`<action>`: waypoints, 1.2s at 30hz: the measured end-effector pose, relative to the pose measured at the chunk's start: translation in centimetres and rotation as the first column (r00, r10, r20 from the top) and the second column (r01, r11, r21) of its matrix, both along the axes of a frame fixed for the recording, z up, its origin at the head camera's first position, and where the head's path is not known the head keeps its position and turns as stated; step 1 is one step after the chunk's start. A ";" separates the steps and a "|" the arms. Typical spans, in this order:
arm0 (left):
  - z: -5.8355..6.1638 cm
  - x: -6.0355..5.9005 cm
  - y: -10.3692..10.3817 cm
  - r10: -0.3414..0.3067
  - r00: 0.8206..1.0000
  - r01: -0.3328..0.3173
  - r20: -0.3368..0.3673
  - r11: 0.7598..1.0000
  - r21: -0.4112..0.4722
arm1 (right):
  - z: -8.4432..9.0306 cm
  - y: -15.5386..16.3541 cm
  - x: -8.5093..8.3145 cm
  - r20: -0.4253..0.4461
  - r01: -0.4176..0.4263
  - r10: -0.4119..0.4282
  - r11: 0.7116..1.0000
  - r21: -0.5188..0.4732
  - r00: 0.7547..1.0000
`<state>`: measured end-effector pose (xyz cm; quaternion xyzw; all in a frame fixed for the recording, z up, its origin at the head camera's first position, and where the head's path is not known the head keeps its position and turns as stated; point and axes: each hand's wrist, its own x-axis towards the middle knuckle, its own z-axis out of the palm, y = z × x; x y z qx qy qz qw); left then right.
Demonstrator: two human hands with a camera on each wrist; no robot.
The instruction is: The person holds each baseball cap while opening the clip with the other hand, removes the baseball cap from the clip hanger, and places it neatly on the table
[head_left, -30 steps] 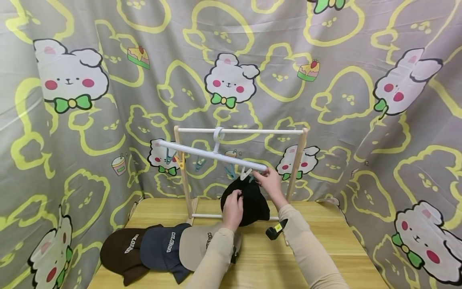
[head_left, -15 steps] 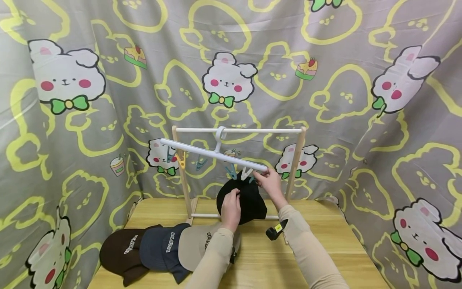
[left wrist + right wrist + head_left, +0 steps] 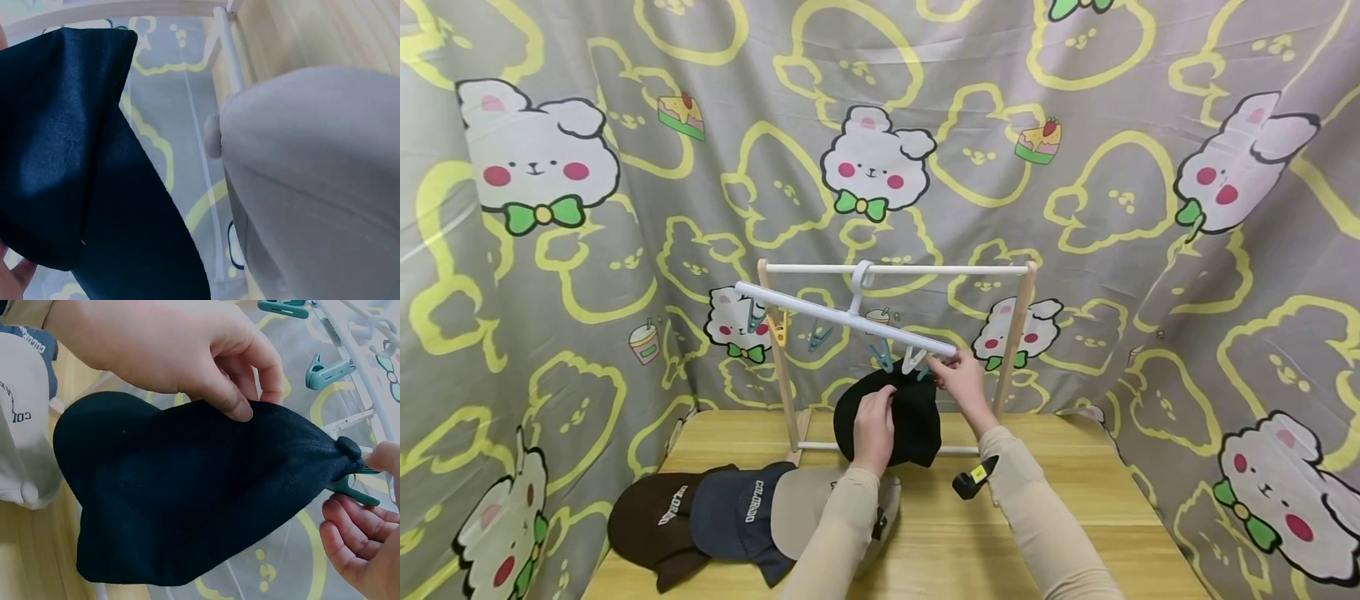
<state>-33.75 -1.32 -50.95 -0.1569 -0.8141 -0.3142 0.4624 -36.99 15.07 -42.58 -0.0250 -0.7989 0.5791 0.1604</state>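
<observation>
A black cap (image 3: 916, 421) hangs below the low right end of a tilted white hanger (image 3: 850, 318). My left hand (image 3: 874, 429) pinches the cap's edge between thumb and fingers, plainest in the right wrist view, where that hand (image 3: 181, 356) comes from the top. My right hand (image 3: 961, 379) is at the hanger's end and pinches a teal clip (image 3: 353, 490). The button at the cap's crown (image 3: 347, 449) lies right at this clip's jaws. In the left wrist view the cap (image 3: 56, 144) fills the left side, with fingertips (image 3: 24, 274) at its lower edge.
Wooden rack posts (image 3: 1017, 350) carry the white rod (image 3: 947, 270) that holds the hanger. Other clips include a yellow one (image 3: 781, 329) and a white one (image 3: 913, 360). Brown (image 3: 643, 525), navy (image 3: 730, 512) and beige caps (image 3: 801, 512) overlap on the wooden table (image 3: 1060, 517).
My left hand and the black cap's body have shifted a little to the left, and more of its brim shows. The hanger has slid slightly right on the rod. My right hand stays at the clip.
</observation>
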 end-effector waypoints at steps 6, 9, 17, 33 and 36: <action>-0.2 -0.1 -0.5 -0.012 0.999 0.009 -0.046 0.998 -0.055 | -0.3 -0.1 0.2 -0.012 -0.004 0.004 1.000 -0.007 1.000; -0.3 0.0 -0.7 -0.011 0.998 0.007 -0.057 0.997 -0.072 | -0.3 -0.1 0.2 -0.013 -0.004 0.004 1.000 -0.006 1.000; -0.3 -0.1 -0.9 -0.004 0.999 -0.001 -0.048 0.995 -0.095 | -0.4 -0.2 0.2 -0.001 -0.011 0.011 1.000 -0.009 1.000; 0.0 -0.1 -1.7 0.004 0.998 -0.013 -0.066 0.990 -0.140 | -0.9 0.4 0.1 0.101 -0.052 0.057 0.997 -0.052 0.993; -0.1 -0.1 -1.8 0.002 0.997 -0.012 -0.074 0.990 -0.140 | -0.8 0.3 0.2 0.115 -0.064 0.069 0.997 -0.047 0.991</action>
